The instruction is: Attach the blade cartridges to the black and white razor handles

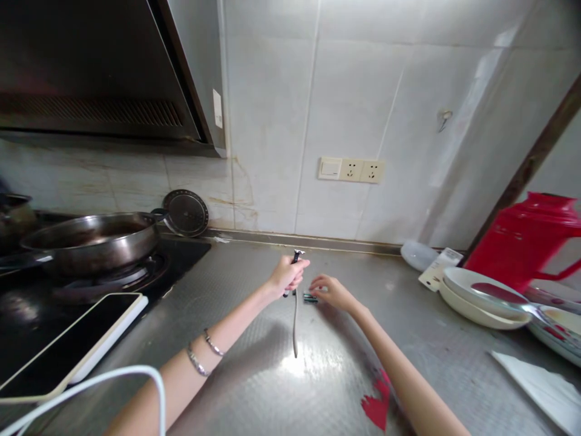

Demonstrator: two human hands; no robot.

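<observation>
My left hand (285, 277) is closed around a slim black-handled tool (296, 257) with a silver T-shaped head, held upright above the counter. Its head shows above my fist and its lower end below; my fingers hide the middle. A thin grey cord (296, 327) runs from beneath this hand towards me along the counter. To the right, my right hand (333, 292) has its fingers curled down at small dark green cylinders that look like batteries (310, 298). The thumb and fingertips touch there, partly covering them.
At left, a steel pan (97, 239) stands on the black stove (181, 266), near a phone-like slab (77, 345) and a white cable (154, 372). Stacked dishes (481, 306), a red thermos jug (526, 242) and white paper (540, 387) are at right. A red patch (376, 409) lies near my right forearm.
</observation>
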